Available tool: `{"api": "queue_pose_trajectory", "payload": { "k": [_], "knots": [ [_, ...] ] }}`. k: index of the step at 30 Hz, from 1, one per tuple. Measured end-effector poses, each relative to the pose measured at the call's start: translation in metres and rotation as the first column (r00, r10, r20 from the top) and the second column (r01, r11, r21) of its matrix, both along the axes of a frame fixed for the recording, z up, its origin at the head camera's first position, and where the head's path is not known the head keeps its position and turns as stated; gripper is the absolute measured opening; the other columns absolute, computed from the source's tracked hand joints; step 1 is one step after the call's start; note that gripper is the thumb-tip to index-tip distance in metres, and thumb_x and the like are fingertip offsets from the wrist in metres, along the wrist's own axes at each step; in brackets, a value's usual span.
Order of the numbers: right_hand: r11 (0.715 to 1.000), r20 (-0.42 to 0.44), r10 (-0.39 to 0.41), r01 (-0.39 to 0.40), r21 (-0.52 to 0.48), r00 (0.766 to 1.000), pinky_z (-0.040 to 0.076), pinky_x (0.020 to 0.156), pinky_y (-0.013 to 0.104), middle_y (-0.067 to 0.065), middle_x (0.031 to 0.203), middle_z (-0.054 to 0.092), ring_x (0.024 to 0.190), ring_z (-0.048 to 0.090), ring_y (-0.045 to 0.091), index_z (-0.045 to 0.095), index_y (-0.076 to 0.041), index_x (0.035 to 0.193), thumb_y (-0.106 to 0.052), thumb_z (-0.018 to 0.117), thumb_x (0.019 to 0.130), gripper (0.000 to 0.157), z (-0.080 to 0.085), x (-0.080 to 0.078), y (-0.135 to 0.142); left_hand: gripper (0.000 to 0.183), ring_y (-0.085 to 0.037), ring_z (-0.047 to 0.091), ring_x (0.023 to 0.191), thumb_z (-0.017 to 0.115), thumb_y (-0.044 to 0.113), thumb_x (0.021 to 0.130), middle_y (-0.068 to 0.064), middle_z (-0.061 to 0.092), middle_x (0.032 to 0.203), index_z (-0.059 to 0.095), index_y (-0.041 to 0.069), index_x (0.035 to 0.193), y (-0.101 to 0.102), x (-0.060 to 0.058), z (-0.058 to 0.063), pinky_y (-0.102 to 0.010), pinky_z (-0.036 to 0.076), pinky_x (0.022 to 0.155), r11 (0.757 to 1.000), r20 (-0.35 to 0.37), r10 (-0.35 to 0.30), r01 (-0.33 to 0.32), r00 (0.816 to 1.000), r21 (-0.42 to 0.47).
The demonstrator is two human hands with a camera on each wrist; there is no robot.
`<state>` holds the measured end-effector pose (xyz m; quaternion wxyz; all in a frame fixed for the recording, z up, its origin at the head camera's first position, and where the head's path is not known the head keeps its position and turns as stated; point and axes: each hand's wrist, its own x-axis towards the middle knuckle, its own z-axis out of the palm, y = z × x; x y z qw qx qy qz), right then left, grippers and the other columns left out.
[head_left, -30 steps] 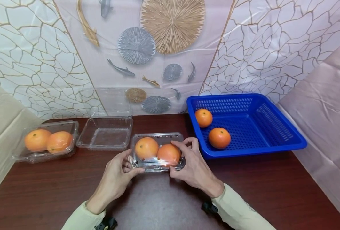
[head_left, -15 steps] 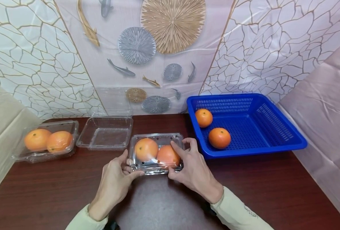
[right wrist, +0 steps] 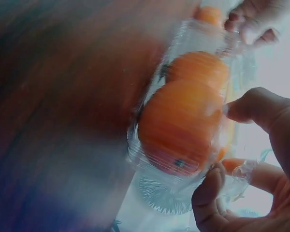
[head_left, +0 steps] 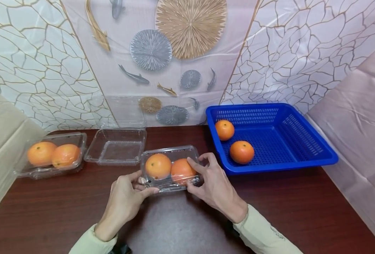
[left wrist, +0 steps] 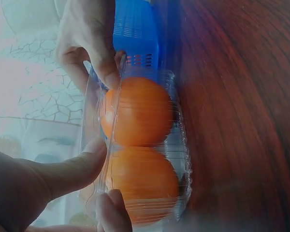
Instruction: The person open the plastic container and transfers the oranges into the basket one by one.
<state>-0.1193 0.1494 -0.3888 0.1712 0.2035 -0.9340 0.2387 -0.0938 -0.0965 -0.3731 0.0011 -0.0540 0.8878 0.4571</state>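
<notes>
Clear container (head_left: 171,187) | pinched at opposite ends by left hand (head_left: 124,197) and right hand (head_left: 215,188) | long axis aligned roughly with worktop (head_left: 295,204) rear edge | neither hand nearer

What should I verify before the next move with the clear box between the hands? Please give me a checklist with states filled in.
1. Left orange and right orange inside the held box: ok.
2. Left hand gripping the box's left end: ok.
3. Right hand gripping its right end: ok.
4. Held box fastened all round: cannot tell from these views.
5. Open box filled: not ok, no fruit in it.
6. Fruit available in the blue basket: ok, two loose oranges.
</notes>
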Motion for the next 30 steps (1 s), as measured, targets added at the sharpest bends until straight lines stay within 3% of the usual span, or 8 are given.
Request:
{"api": "queue_pose_trajectory", "payload": {
  "k": [3,9,14,18,21,26,30],
  "knots": [
    [1.0,-0.008,0.014,-0.015,-0.011,1.0,0.054,0.068,0.022,0.013,0.123,0.052,0.082,0.055,0.011,0.067,-0.015,0.135,-0.024,0.086,0.075,0.063,-0.0014,-0.0023,0.0,0.071,-0.006,0.066,0.072,0.092,0.021,0.074,-0.004,0.071,0.086,0.063,-0.008,0.132,-0.0011,-0.0002,0.0002,-0.015,0.049,0.055,1.0,0.003,-0.013,0.013,1.0,0.018],
    [0.998,-0.009,0.007,-0.007,-0.069,1.0,0.052,0.069,0.021,0.011,0.123,0.052,0.078,0.054,0.011,0.068,-0.015,0.134,-0.024,0.086,0.073,0.064,-0.0039,-0.002,-0.0012,0.06,-0.007,0.061,0.069,0.089,0.021,0.079,0.0,0.068,0.079,0.066,0.001,0.13,-0.0018,0.0006,-0.0011,-0.016,0.046,0.055,0.997,0.016,-0.075,0.076,0.997,-0.012],
    [0.996,-0.01,-0.008,0.007,-0.094,1.0,0.051,0.068,0.019,0.009,0.122,0.051,0.08,0.052,0.01,0.07,-0.015,0.132,-0.023,0.084,0.074,0.061,-0.0025,0.0004,-0.0019,0.078,-0.005,0.06,0.071,0.085,0.02,0.084,0.002,0.069,0.08,0.047,-0.01,0.145,0.0002,0.0034,-0.0016,-0.015,0.048,0.059,0.992,-0.015,-0.1,0.099,0.995,-0.074],
    [0.994,-0.008,-0.029,0.028,-0.103,1.0,0.051,0.067,0.019,0.009,0.121,0.05,0.08,0.053,0.009,0.07,-0.014,0.13,-0.022,0.082,0.074,0.057,-0.0016,0.0015,-0.0022,0.087,-0.005,0.061,0.072,0.083,0.018,0.086,0.002,0.069,0.081,0.033,-0.011,0.152,0.0027,0.0052,-0.0017,-0.016,0.052,0.062,0.987,-0.069,-0.114,0.105,0.991,-0.119],
    [0.994,-0.017,-0.038,0.036,-0.104,0.999,0.049,0.064,0.017,0.01,0.12,0.051,0.074,0.053,0.008,0.071,-0.013,0.129,-0.022,0.08,0.074,0.056,-0.0019,0.0021,-0.0025,0.095,-0.005,0.06,0.072,0.083,0.017,0.086,0.002,0.067,0.082,0.024,-0.009,0.156,0.0037,0.006,-0.0008,-0.015,0.052,0.063,0.988,-0.089,-0.107,0.096,0.99,-0.117],
    [0.994,-0.04,-0.039,0.035,-0.104,0.998,0.049,0.062,0.017,0.01,0.117,0.051,0.078,0.053,0.009,0.072,-0.012,0.127,-0.022,0.079,0.074,0.054,-0.0031,0.0011,-0.0027,0.113,-0.004,0.059,0.072,0.087,0.016,0.082,0.0,0.067,0.085,0.008,-0.002,0.161,0.0042,0.0061,-0.0001,-0.014,0.051,0.064,0.997,-0.059,-0.057,0.054,0.997,-0.053],
    [0.994,-0.057,-0.04,0.034,-0.105,0.998,0.051,0.065,0.019,0.01,0.115,0.052,0.086,0.054,0.013,0.073,-0.012,0.126,-0.023,0.079,0.074,0.054,-0.004,0.0004,-0.0028,0.115,-0.003,0.061,0.072,0.091,0.018,0.077,0.0,0.069,0.088,0.014,0.002,0.162,0.0054,0.0058,-0.0018,-0.013,0.051,0.064,1.0,-0.067,-0.002,0.0,0.998,-0.027]
  ]
}}
